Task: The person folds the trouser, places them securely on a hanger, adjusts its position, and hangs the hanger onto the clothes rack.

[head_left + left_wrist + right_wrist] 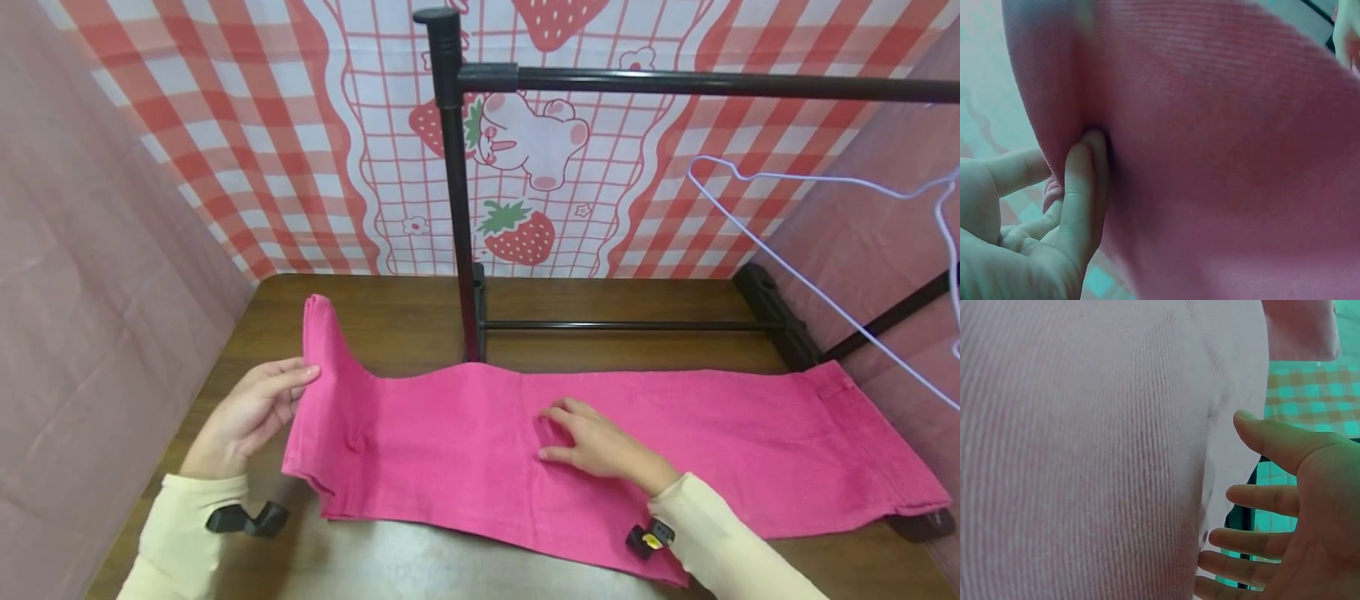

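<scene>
A pair of pink ribbed trousers (450, 442) lies folded lengthwise across the table, its left end raised off the surface. My left hand (251, 412) pinches that raised end between thumb and fingers. In the left wrist view, the fingers (1085, 194) of this hand press into the pink cloth, the thumb lying on the other side. Over the middle of the trousers is my right hand (600, 442), fingers apart and loosely bent. The right wrist view shows the right hand (1285, 512) beside the cloth with nothing gripped; whether its fingertips touch the cloth, I cannot tell.
A black garment rack (453, 183) stands behind the trousers on the wooden table (375, 308). A pale purple hanger (810, 283) is at the right. Behind hangs a strawberry-print checked cloth (247, 150), with plain pink curtains (112, 208) along the sides.
</scene>
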`<state>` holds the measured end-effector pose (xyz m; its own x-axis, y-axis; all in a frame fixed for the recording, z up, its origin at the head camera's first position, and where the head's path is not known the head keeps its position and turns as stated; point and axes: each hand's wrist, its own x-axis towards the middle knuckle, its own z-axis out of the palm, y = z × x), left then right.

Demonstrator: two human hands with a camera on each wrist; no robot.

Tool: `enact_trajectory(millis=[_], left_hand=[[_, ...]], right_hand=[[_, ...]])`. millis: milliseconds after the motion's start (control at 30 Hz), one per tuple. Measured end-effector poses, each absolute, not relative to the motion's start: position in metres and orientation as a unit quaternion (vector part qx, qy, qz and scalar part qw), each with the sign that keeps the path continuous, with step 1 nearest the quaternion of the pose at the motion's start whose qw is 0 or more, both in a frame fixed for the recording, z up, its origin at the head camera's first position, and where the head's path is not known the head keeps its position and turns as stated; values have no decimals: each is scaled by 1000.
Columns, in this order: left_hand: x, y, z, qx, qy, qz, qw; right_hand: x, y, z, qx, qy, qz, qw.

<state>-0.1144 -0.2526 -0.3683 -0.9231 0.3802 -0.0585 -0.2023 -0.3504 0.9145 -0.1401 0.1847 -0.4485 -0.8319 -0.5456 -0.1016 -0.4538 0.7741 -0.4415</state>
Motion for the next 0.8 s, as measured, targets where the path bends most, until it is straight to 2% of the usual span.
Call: enact_trajectory(millis=[367, 600, 800], left_hand=[[-114, -220, -365, 100, 562, 795, 203], [-119, -194, -365, 79, 585, 778, 213], [-131, -161, -371, 53, 592, 773, 222]], right_hand=[[-139, 183, -451, -274, 934, -193, 123], [-139, 184, -454, -294, 932, -185, 102], [-140, 186, -452, -284, 934, -187, 110]])
